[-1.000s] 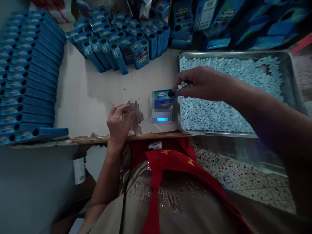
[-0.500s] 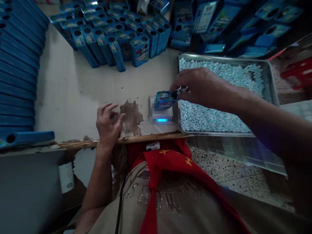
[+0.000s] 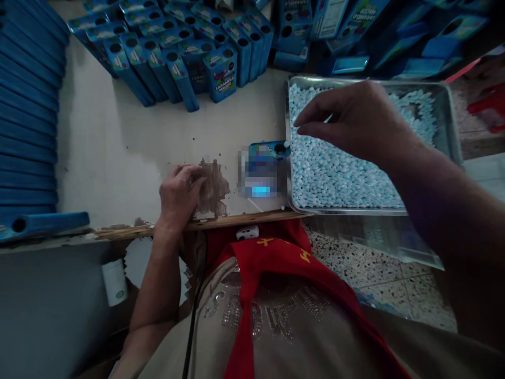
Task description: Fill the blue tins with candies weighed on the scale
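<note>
My right hand (image 3: 343,118) hovers above the left part of a metal tray (image 3: 453,123) full of small pale-blue candies (image 3: 339,179). Its thumb and fingertips come together in a pinch; whether a candy is between them cannot be made out. Just left of the tray, a blue candy box (image 3: 268,149) lies on a small scale (image 3: 258,181) with a lit display, the box's round hole facing the tray. A single candy (image 3: 287,143) shows by that hole. My left hand (image 3: 179,195) rests near the table's front edge, fingers curled toward the thumb, with nothing visible in them.
Several blue boxes (image 3: 221,73) with round holes stand at the back of the table (image 3: 150,131). A tall stack of blue boxes (image 3: 29,116) lines the left side, with one box (image 3: 47,223) lying at the front corner. More boxes (image 3: 339,26) crowd the back right.
My right hand has moved off the box's hole, up and right over the tray. My left hand's fingers have curled in from a more spread pose. The view has shifted slightly.
</note>
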{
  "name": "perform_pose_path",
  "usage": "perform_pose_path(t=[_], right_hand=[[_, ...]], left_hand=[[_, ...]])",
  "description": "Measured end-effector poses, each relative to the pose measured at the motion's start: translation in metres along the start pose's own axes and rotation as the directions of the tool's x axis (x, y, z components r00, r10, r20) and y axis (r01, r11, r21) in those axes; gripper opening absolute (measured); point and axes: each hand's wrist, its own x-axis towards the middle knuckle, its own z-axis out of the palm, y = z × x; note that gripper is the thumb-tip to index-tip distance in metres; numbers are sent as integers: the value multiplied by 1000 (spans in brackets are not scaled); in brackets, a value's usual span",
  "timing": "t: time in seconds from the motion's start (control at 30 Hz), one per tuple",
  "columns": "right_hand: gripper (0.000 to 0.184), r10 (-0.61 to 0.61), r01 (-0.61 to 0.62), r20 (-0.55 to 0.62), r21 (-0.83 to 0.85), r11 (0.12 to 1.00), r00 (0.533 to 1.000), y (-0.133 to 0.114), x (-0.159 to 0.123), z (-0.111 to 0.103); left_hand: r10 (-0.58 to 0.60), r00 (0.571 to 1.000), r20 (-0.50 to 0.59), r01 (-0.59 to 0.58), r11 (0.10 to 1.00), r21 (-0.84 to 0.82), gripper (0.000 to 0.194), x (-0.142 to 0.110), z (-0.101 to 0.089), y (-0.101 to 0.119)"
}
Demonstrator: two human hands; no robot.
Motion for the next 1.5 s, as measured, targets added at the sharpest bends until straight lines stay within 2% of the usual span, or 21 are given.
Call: perform_pose_path(t=[0.17, 0.27, 0.33, 0.43, 0.5, 0.6, 0.7, 0.77, 0.83, 0.93, 1.0, 1.1, 1.2, 1.27, 1.33, 1.37, 1.43, 1.5], right_hand=[[3, 49, -49, -10, 60, 997, 999, 26, -12, 12], [11, 18, -18, -5, 40, 999, 1000, 22, -10, 25], [15, -2, 2, 14, -27, 1000, 1000, 13, -9, 30], [18, -26, 34, 68, -114, 993, 997, -1, -12, 30], [20, -25, 33, 64, -122, 992, 998, -6, -16, 26], [17, 18, -26, -86, -90, 996, 996, 0, -24, 15], [16, 94, -107, -184, -59, 993, 979, 31, -33, 10], [16, 147, -153, -142, -32, 988, 979, 61, -42, 16], [7, 158, -160, -79, -26, 987, 984, 91, -56, 28], [21, 53, -52, 13, -68, 996, 999, 116, -76, 50], [19, -8, 13, 52, -91, 996, 999, 117, -83, 60], [2, -2, 20, 152, -117, 993, 988, 109, -78, 63], [12, 18, 27, 262, -166, 986, 965, 106, -64, 60], [9, 1, 43, 287, -150, 988, 958, 111, -56, 58], [7, -16, 40, 280, -79, 996, 960, 117, -52, 56], [6, -15, 23, 260, -30, 999, 966, 120, -51, 56], [8, 19, -38, 206, 88, 995, 978, 122, -51, 54], [13, 73, -111, 182, 212, 971, 981, 121, -53, 53]], left_hand=[[109, 994, 19, -109, 994, -3, 15, 2, 15, 9], [228, 972, -63, -229, 973, -4, 9, -4, 22, 20], [259, 962, -85, -259, 966, 13, 6, -13, 25, 31], [218, 976, -2, -218, 975, 52, 7, -30, 30, 53], [258, 965, 52, -261, 964, 47, 9, -41, 37, 71], [386, 909, 155, -390, 921, -6, 13, -55, 53, 96], [475, 839, 266, -483, 875, -38, 15, -62, 70, 115], [496, 809, 315, -512, 858, -33, 11, -62, 78, 122], [489, 792, 367, -520, 854, -16, 9, -61, 84, 124], [485, 754, 444, -546, 838, 13, 15, -58, 88, 126], [480, 725, 494, -569, 822, 35, 16, -55, 89, 130], [428, 693, 580, -565, 822, 68, 18, -51, 89, 140], [380, 672, 635, -550, 830, 86, 19, -47, 88, 150], [367, 672, 643, -543, 835, 92, 16, -47, 87, 152], [361, 692, 625, -532, 840, 104, 13, -50, 85, 151], [353, 718, 600, -516, 849, 118, 13, -52, 83, 151], [331, 796, 506, -449, 885, 127, 11, -54, 79, 153], [325, 864, 385, -370, 928, 45, 7, -49, 74, 162]])
